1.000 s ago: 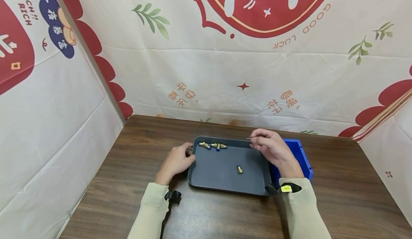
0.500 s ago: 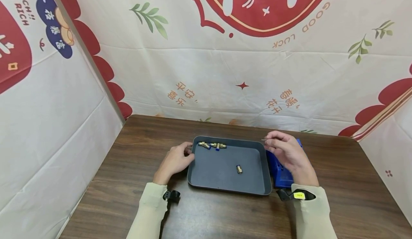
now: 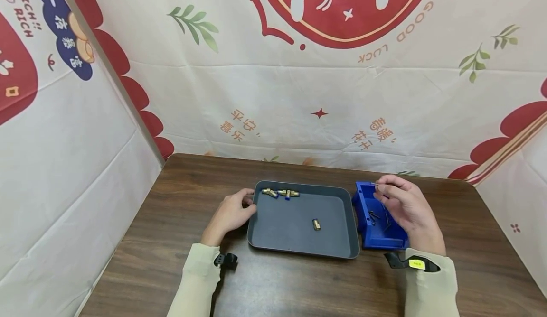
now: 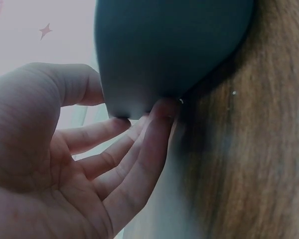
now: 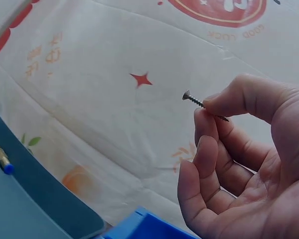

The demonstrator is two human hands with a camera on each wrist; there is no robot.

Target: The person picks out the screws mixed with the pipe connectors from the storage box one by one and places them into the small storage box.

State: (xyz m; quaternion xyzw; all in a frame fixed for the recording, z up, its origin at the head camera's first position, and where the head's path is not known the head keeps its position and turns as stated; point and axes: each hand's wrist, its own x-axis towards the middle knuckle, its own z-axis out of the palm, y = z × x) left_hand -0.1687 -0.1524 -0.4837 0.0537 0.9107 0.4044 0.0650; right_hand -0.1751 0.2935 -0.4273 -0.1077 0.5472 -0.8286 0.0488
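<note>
A small countersunk screw (image 5: 194, 99) is pinched between thumb and forefinger of my right hand (image 3: 408, 210), held over a blue plastic bin (image 3: 361, 212). Inside that bin lie several dark screws (image 3: 373, 216), partly covered by the hand in the head view. My left hand (image 3: 228, 215) grips the left side of a dark grey tray (image 3: 286, 227), thumb at the rim and fingertips against the outer wall and lower edge. Two brass push-in fittings (image 3: 288, 194) with blue collars lie at the tray's back left. A single straight brass fitting (image 3: 316, 224) sits right of its middle.
Tray and bin stand side by side on a dark wood-grain table (image 3: 179, 203). A printed white cloth (image 3: 273, 89) hangs behind the table's back edge, with more cloth on both sides.
My right hand has moved right, carrying the screw from the tray's back right corner to above the bin, uncovering more of the bin. The left hand has stayed on the tray.
</note>
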